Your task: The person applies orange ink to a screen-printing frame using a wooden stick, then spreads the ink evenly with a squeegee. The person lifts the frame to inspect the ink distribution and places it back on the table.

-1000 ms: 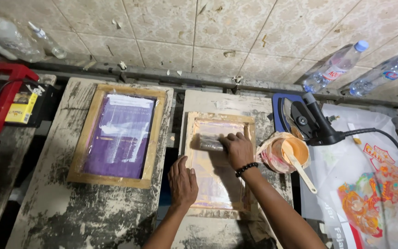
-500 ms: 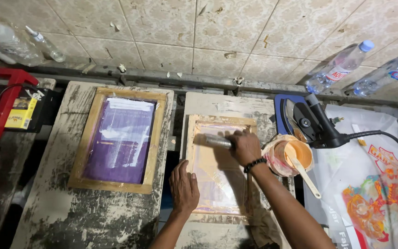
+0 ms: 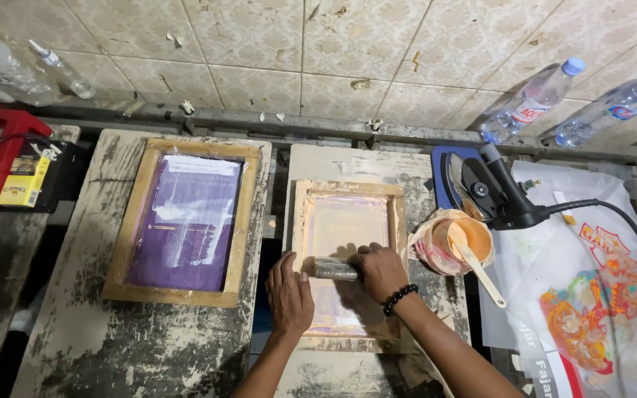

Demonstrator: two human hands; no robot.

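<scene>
A wooden frame with a purple screen [image 3: 186, 221] lies on the left board. An orange paint tub [image 3: 455, 242] with a white spoon [image 3: 478, 271] stands near a black heat gun [image 3: 499, 193]. Two plastic bottles [image 3: 531, 102] lean against the tiled wall [image 3: 296, 44].

Squeegee [image 3: 335, 269] now drawn down from upper part of small wooden screen frame [image 3: 348, 193] to mid-screen. Right hand [image 3: 379, 271] lower with it, now just beside left hand [image 3: 289, 293], previously well apart. Pale upper mesh now exposed.
</scene>
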